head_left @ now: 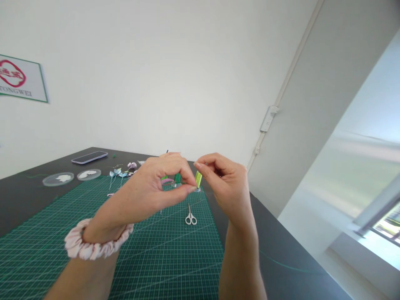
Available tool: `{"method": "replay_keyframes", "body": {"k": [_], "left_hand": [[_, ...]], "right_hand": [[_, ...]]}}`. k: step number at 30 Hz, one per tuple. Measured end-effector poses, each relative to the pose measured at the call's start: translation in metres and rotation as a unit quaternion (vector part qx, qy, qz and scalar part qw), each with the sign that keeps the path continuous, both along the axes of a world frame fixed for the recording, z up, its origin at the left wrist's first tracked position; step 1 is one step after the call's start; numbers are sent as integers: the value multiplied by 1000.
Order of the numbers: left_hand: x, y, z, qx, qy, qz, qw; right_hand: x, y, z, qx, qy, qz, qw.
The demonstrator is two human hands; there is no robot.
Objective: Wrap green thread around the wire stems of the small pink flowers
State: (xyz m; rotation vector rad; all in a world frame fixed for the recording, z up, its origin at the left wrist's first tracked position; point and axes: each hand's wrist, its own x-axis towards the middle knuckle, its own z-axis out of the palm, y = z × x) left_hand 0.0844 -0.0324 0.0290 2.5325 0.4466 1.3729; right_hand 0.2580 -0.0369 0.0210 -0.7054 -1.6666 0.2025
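Both hands are raised over the green cutting mat (pixel 168 250), close together with fingertips pinched. My left hand (pixel 162 179), with a pale pink scrunchie (pixel 93 246) round its wrist, presses thumb and forefinger together. My right hand (pixel 225 179) pinches just to the right and slightly higher. What either pinch holds is too small to make out. A bright yellow-green ridged piece (pixel 198 179) shows between the hands; I cannot tell whether it is held or stands behind them. A dark green spool (pixel 177 178) is partly hidden behind my left hand.
Small white-handled scissors (pixel 191 217) lie on the mat below the hands. Blue flower pieces (pixel 117 173) and a purple one (pixel 132 165) lie at the far left, near two clear dishes (pixel 58 179) with white contents. A phone (pixel 89 157) rests on the dark table (pixel 281 258).
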Motion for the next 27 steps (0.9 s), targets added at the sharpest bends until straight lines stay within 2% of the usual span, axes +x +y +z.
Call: {"method": "replay_keyframes", "body": {"k": [6,20,23,27], "left_hand": [[1,-1,-2,-51,-44,13,998],[5,-1,1,-22,-131,71,989],[3,1,0,-15,-176,108,978],[1,2,-1,32,-237,213,947]], "right_hand": [[-5,3,-2,-32,-16,48,998],[-12,5,-4,-46,-52,50,996],[-17,5,-5,-36,-80,31,996],[-23,2,-7,-6,-125,10,992]]}}
